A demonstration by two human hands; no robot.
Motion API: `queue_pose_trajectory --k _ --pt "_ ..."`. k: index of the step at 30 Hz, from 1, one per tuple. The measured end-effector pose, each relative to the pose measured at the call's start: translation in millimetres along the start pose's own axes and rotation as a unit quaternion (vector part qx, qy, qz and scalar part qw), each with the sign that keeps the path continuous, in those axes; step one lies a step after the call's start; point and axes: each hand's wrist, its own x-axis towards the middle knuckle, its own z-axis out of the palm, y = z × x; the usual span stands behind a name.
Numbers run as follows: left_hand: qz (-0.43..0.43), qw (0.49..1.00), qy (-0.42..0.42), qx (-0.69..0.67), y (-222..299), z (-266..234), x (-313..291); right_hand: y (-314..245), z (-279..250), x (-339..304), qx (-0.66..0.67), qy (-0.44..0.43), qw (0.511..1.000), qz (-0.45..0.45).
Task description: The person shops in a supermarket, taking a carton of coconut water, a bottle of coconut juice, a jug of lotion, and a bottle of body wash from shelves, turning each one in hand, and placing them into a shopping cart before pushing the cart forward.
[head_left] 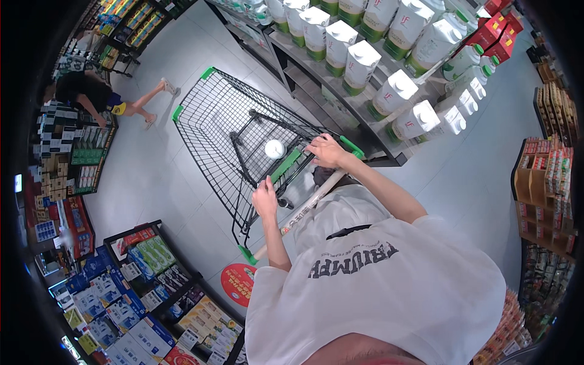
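Observation:
A black wire shopping cart with green corner pieces stands ahead of me. Its pale push bar runs in front of my waist. Reaching past that bar, my left hand is closed at the near left end of a green strip on the cart's inner wire flap. My right hand has its fingers bent over the wire frame by the strip's other end. Just beyond the strip, a white round container lies in the cart, apart from both hands.
At the right front, a shelf carries rows of white-and-green cartons. Boxed goods fill a low display at lower left. A person in dark clothes bends by shelves at far left. Snack racks stand at far right. A red floor sticker lies beside the cart.

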Motion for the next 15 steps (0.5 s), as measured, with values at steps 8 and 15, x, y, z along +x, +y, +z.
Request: queue_pose_trajectory --k 8,15 --pt "0.014 0.998 0.050 -0.032 -6.1 -31.2 87.4 -2.0 -13.8 76.9 0.000 0.034 0.999 0.010" --pt "-0.007 0.996 0.082 0.040 -22.3 -52.6 166.0 -46.4 -122.9 150.3 0.182 0.089 0.973 -0.107"
